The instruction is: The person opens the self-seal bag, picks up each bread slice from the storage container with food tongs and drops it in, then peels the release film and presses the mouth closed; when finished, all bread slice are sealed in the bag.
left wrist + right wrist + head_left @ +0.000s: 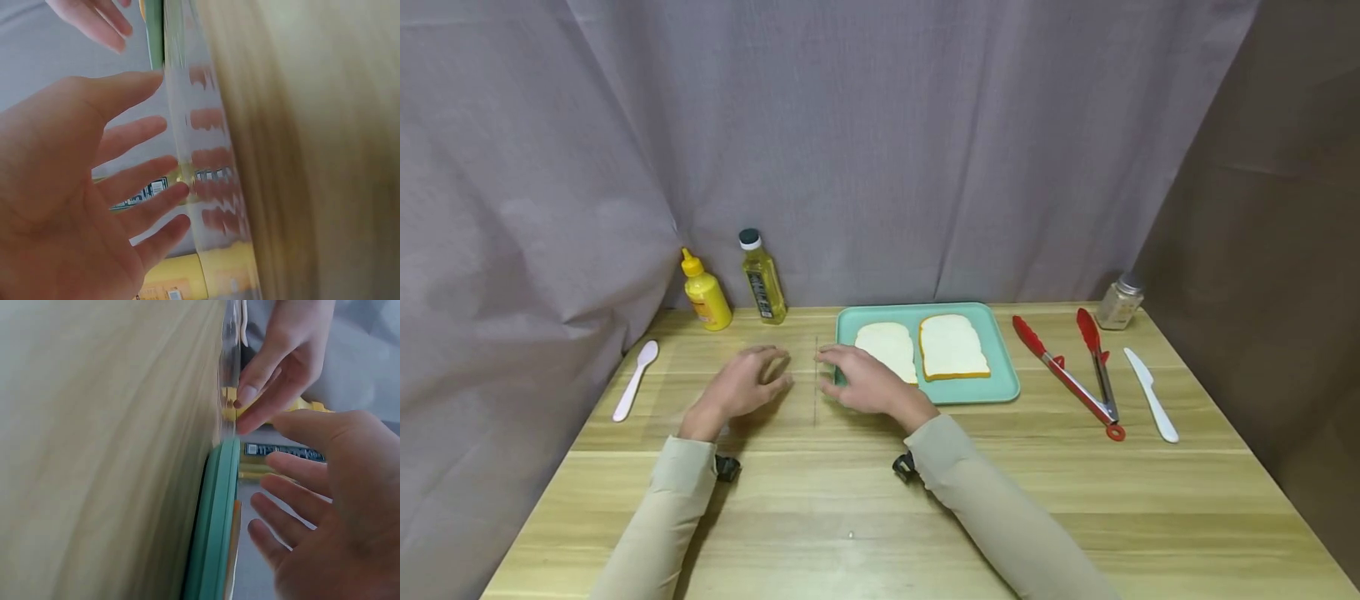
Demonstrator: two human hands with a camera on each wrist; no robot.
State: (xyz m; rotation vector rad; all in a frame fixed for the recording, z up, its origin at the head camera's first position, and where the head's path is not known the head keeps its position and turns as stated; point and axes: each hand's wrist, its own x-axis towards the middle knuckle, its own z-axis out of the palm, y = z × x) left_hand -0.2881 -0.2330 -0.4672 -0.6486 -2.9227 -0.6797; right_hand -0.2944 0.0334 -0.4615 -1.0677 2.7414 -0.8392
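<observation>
My left hand hovers with bent, spread fingers above a clear flat sheet. In the left wrist view its fingers are reflected in that sheet; whether the fingertips touch it, I cannot tell. My right hand reaches over the left edge of a mint-green tray, thumb and fingers apart. Two bread slices lie on the tray. The right hand partly covers the left slice, while the right slice shows fully. Between the facing hands there is a gap, and neither holds anything.
At the back left stand a yellow squeeze bottle and an oil bottle. A pale pink spoon lies far left. Right of the tray are red tongs, a white knife and a spice jar. A curtain hangs behind.
</observation>
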